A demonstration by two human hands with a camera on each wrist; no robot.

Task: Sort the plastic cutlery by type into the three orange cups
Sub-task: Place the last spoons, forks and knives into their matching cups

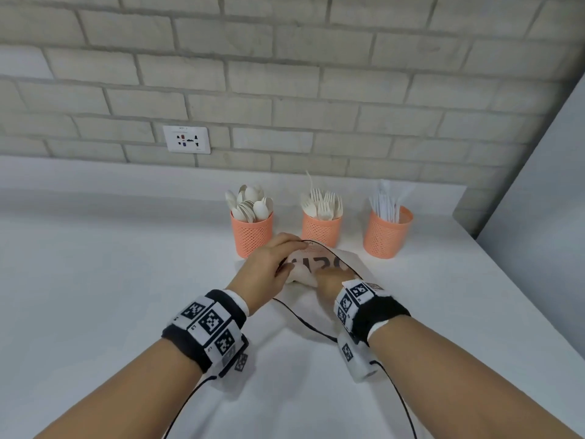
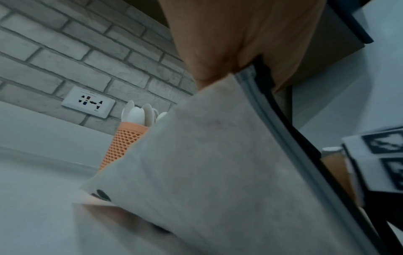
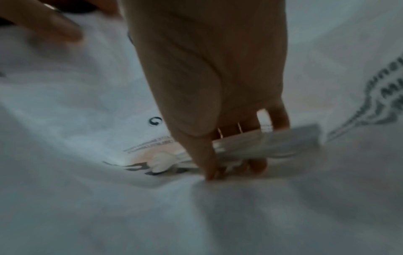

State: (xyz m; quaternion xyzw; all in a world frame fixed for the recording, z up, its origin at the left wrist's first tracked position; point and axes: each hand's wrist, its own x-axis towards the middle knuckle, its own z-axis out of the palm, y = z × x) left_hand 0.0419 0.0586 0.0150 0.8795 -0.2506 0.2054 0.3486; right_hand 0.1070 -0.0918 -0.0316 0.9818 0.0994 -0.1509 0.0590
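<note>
A pantry or break corner of an office, perhaps: a white desk (image 1: pixel 110 280) runs along a grey brick wall (image 1: pixel 285 74) with a multi-socket outlet (image 1: pixel 186 139) at centre left, and three orange cups (image 1: pixel 321 231) of disposable cutlery stand at centre.

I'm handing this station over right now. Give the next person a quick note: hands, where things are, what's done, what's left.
Left hand grips the rim of the white bag, holding it open.
Right hand is inside the bag, pinching a bundle of white cutlery; type too blurred to tell.
Three orange cups stand behind the bag: spoon cup, fork cup, knife cup, each already well filled.
Left: pull out the bundle, drop each piece into the matching cup, check the bag for more.
</note>
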